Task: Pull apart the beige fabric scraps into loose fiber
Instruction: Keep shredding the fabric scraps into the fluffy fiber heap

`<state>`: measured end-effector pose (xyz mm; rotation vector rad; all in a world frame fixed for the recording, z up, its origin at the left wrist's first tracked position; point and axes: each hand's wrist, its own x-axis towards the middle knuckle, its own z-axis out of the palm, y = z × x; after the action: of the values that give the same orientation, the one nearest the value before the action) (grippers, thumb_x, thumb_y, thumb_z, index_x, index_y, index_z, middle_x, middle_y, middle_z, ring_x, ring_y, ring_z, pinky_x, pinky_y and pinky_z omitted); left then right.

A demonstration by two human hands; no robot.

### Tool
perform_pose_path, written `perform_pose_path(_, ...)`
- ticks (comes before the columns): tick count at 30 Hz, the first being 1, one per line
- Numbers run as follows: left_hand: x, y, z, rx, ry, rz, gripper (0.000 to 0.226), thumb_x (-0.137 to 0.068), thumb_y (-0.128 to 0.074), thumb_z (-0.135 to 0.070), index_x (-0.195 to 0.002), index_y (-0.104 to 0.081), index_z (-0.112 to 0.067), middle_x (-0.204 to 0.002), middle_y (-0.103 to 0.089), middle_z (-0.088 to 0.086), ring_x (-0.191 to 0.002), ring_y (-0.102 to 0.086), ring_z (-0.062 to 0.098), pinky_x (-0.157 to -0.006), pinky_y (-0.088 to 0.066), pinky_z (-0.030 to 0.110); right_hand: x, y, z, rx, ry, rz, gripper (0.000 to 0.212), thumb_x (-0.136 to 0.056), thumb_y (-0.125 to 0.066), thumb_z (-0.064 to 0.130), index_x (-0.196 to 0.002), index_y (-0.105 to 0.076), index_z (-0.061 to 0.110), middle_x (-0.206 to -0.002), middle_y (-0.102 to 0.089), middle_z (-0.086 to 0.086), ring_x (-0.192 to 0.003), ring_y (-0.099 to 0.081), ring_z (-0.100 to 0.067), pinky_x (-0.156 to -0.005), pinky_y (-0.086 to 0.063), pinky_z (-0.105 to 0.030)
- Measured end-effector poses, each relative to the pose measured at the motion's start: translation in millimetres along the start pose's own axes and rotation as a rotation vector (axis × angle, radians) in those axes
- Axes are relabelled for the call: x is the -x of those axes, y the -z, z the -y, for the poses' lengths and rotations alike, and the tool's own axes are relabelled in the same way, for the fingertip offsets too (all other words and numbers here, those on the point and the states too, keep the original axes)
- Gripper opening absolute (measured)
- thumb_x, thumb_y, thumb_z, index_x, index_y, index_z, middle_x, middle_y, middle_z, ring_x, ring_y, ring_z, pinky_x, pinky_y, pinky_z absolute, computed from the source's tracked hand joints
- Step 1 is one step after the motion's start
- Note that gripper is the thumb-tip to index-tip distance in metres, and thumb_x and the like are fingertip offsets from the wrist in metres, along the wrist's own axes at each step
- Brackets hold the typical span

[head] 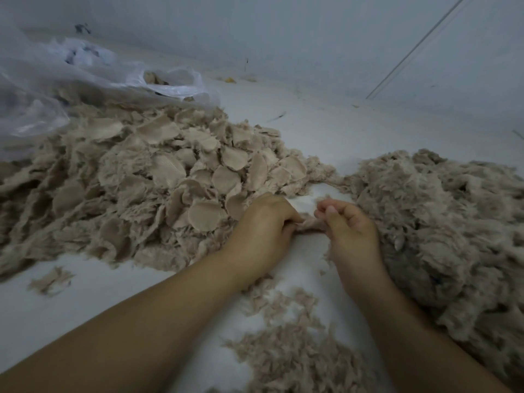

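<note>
Near us: loose fiber strewn on white surface between our forearms. Left hand and right hand close together, fingers curled, each pinching one end of same beige scrap. Judgement: we keep grips near scrap's middle, pull outward in short tugs, regrip, drop fluff right. Knuckles up, wrists low. Beyond left: pile of untorn scraps. Right: fluffed heap. Far left: plastic bag.
</note>
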<state>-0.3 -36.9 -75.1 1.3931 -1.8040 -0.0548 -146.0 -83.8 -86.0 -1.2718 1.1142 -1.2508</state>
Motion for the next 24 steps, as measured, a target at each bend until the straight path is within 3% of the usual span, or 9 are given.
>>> perform_pose_path(3,2,2,-4,0.0,-0.074,0.009,0.011,-0.076,-0.072,0.007,-0.08,-0.075,-0.002,-0.079,-0.069,0.01,-0.079,-0.061,0.026,-0.079,-0.044,0.028,-1,3,-3,0.131,0.028,0.005,0.019,-0.102,-0.051,0.018,-0.104,-0.069,0.018,-0.108,-0.072,-0.003,-0.107,-0.067,-0.016,-0.1,-0.051,-0.041)
perform_pose_path(6,3,6,-4,0.004,-0.076,-0.093,0.013,-0.075,-0.07,0.014,-0.079,-0.073,0.002,-0.079,-0.068,0.012,-0.077,-0.062,0.028,-0.075,-0.05,0.035,-2,3,-4,0.071,-0.029,-0.02,0.023,-0.103,-0.048,0.019,-0.109,-0.069,0.013,-0.108,-0.072,-0.006,-0.106,-0.068,-0.017,-0.102,-0.05,-0.042)
perform_pose_path(9,6,8,-5,0.005,-0.048,-0.185,0.012,-0.075,-0.071,0.014,-0.08,-0.071,0.003,-0.081,-0.068,0.012,-0.078,-0.063,0.026,-0.076,-0.048,0.026,-4,3,-6,0.095,-0.019,-0.034,0.02,-0.102,-0.05,0.019,-0.098,-0.069,0.023,-0.106,-0.073,-0.003,-0.104,-0.068,-0.017,-0.102,-0.051,-0.043)
perform_pose_path(15,8,7,-6,0.03,-0.06,-0.151,0.011,-0.08,-0.062,0.008,-0.082,-0.063,-0.003,-0.08,-0.06,0.004,-0.08,-0.052,0.018,-0.071,-0.042,0.026,-1,3,-2,0.156,-0.001,-0.006,0.017,-0.098,-0.057,0.02,-0.094,-0.071,0.029,-0.107,-0.073,0.0,-0.105,-0.067,-0.016,-0.101,-0.051,-0.043)
perform_pose_path(19,6,0,-5,0.259,0.139,-0.037,0.016,-0.092,-0.051,0.001,-0.086,-0.053,-0.013,-0.075,-0.052,-0.008,-0.072,-0.048,0.004,-0.063,-0.039,0.022,3,4,0,0.431,0.144,0.105,0.017,-0.089,-0.063,0.005,-0.092,-0.078,0.012,-0.121,-0.066,0.004,-0.117,-0.057,-0.009,-0.102,-0.041,-0.023)
perform_pose_path(21,6,-2,-5,0.377,0.212,-0.041,0.018,-0.096,-0.047,0.002,-0.088,-0.052,-0.013,-0.073,-0.057,-0.002,-0.07,-0.055,0.011,-0.064,-0.049,0.031,3,5,-1,0.577,0.226,0.147,0.018,-0.085,-0.064,-0.002,-0.096,-0.078,0.003,-0.123,-0.064,0.001,-0.119,-0.055,-0.011,-0.098,-0.041,-0.019)
perform_pose_path(24,7,0,-8,0.393,0.184,-0.102,0.013,-0.096,-0.046,0.002,-0.09,-0.056,-0.006,-0.071,-0.057,0.006,-0.066,-0.055,0.02,-0.06,-0.048,0.04,-1,6,-3,0.625,0.256,0.147,0.012,-0.088,-0.066,-0.002,-0.094,-0.075,-0.005,-0.128,-0.064,-0.006,-0.122,-0.056,-0.015,-0.097,-0.044,-0.022)
